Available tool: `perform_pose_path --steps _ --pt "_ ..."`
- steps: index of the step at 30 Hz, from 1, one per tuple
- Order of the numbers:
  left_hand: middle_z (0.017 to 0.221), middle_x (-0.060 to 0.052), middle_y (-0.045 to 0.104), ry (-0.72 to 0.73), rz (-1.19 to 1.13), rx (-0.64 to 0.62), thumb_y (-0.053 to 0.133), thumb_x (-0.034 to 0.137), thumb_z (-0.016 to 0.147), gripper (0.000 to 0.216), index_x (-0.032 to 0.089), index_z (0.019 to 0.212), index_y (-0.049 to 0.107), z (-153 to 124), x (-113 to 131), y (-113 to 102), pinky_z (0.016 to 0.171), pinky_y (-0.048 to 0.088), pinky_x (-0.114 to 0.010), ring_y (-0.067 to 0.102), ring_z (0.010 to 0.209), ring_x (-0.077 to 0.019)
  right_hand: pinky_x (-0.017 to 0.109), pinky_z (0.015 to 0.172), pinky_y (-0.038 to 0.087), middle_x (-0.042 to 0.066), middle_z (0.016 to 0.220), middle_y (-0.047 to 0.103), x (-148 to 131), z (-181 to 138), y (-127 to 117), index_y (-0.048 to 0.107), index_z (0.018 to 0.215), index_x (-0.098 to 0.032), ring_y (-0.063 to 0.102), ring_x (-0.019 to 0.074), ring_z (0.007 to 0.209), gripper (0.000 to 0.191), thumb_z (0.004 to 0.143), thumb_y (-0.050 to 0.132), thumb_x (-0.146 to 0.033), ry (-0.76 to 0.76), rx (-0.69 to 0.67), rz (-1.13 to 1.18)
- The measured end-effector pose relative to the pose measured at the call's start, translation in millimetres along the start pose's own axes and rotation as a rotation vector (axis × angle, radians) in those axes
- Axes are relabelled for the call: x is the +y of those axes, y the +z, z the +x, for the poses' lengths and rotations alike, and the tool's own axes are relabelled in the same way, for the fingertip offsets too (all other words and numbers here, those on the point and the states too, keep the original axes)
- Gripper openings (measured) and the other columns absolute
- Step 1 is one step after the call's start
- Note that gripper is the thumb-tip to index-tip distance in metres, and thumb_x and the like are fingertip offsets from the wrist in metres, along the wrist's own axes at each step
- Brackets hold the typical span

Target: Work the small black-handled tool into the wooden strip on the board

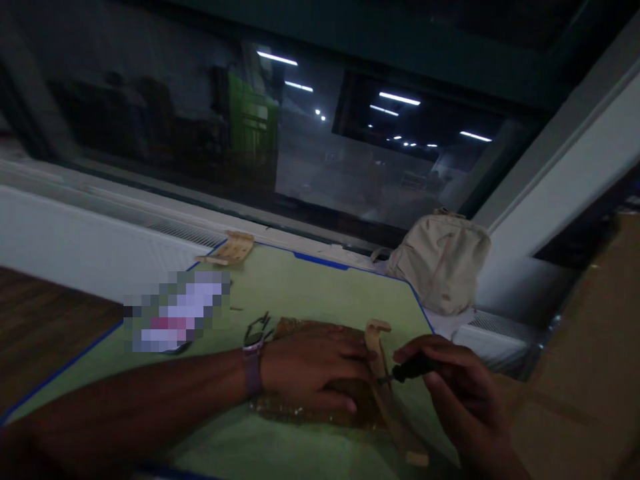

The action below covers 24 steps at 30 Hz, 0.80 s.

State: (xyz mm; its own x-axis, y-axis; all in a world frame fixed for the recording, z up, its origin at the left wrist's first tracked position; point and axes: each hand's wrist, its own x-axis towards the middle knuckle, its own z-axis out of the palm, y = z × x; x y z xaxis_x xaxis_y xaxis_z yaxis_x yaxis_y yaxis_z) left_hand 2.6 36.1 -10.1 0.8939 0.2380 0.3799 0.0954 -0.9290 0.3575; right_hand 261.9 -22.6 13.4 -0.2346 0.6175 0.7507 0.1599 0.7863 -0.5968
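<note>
My left hand (310,363) lies flat, fingers stretched out, over a brown package (285,408) that looks wrapped in clear tape. Its fingertips reach a long curved wooden piece (397,417) at the package's right edge. My right hand (467,390) is closed round the black handle of a screwdriver (417,367). The screwdriver points left, and its tip is at the wooden piece's middle; whether a screw sits there is too dark to tell. Several small dark pieces (265,323) lie just beyond my left wrist.
The green table (320,283) has a blue edge. Another wooden piece (233,248) rests at its far left corner, near a pixelated item (183,313). A beige backpack (443,263) stands by the window behind the table. Large brown cardboard (590,347) rises at the right.
</note>
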Motion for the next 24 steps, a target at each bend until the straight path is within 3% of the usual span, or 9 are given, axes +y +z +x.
perform_pose_path --steps 2,5,8,11,14,18,21,24 --pt "0.156 -0.014 0.065 0.012 0.053 -0.019 0.067 0.05 0.108 0.041 0.02 0.135 0.072 3 -1 0 0.125 0.046 -0.048 0.061 0.145 -0.0345 0.033 0.063 0.065 0.007 0.094 0.079 -3 0 -1 0.075 0.12 -0.031 0.078 0.0234 0.083 0.022 0.101 0.072 -0.021 0.021 0.068 -0.078" --pt "0.151 -0.015 0.068 0.02 0.12 -0.044 0.069 0.047 0.108 0.04 0.016 0.133 0.073 6 -1 -1 0.121 0.049 -0.046 0.064 0.14 -0.0348 0.034 0.063 0.06 0.008 0.09 0.074 -7 -2 -7 0.08 0.101 -0.027 0.072 0.0253 0.082 0.008 0.094 0.083 -0.028 0.073 0.129 -0.377" --pt "0.153 -0.012 0.067 0.011 0.144 -0.06 0.071 0.045 0.107 0.039 0.017 0.135 0.072 8 -1 -2 0.121 0.049 -0.044 0.064 0.139 -0.0335 0.036 0.066 0.063 0.009 0.093 0.076 -12 -2 -9 0.082 0.113 -0.027 0.073 0.0251 0.079 0.019 0.102 0.07 -0.037 0.13 0.111 -0.431" --pt "0.153 -0.014 0.067 0.027 0.148 -0.064 0.069 0.048 0.108 0.043 0.014 0.135 0.072 8 -1 -2 0.122 0.048 -0.046 0.063 0.141 -0.0351 0.041 0.072 0.069 0.01 0.104 0.081 -18 1 -8 0.079 0.132 -0.03 0.08 0.029 0.089 0.033 0.107 0.06 -0.04 0.125 0.059 -0.328" --pt "0.154 -0.014 0.067 0.032 0.138 -0.064 0.067 0.051 0.109 0.043 0.015 0.133 0.072 7 -1 -1 0.124 0.046 -0.047 0.061 0.143 -0.0347 0.04 0.075 0.072 0.011 0.106 0.083 -17 4 -5 0.078 0.133 -0.031 0.084 0.0303 0.095 0.032 0.107 0.061 -0.034 0.151 -0.001 -0.259" --pt "0.155 -0.012 0.066 0.019 0.119 -0.036 0.066 0.051 0.109 0.041 0.019 0.135 0.07 3 -3 2 0.125 0.045 -0.045 0.061 0.143 -0.0328 0.035 0.066 0.069 0.008 0.093 0.083 -1 5 -9 0.079 0.123 -0.029 0.082 0.0252 0.079 0.025 0.102 0.069 -0.022 -0.008 0.04 -0.316" --pt "0.153 -0.013 0.067 0.039 0.11 -0.007 0.066 0.051 0.11 0.043 0.017 0.135 0.07 2 -3 3 0.122 0.047 -0.048 0.063 0.14 -0.0344 0.032 0.061 0.065 0.006 0.087 0.081 11 3 -15 0.08 0.113 -0.027 0.079 0.0222 0.071 0.021 0.094 0.079 -0.02 -0.165 0.079 -0.522" --pt "0.154 -0.013 0.067 0.037 0.092 -0.009 0.065 0.049 0.111 0.04 0.018 0.135 0.07 1 -3 2 0.121 0.048 -0.049 0.063 0.139 -0.0344 0.029 0.062 0.062 0.007 0.087 0.082 12 -2 -22 0.083 0.111 -0.025 0.078 0.0205 0.069 0.014 0.099 0.076 -0.028 -0.09 0.08 -0.614"
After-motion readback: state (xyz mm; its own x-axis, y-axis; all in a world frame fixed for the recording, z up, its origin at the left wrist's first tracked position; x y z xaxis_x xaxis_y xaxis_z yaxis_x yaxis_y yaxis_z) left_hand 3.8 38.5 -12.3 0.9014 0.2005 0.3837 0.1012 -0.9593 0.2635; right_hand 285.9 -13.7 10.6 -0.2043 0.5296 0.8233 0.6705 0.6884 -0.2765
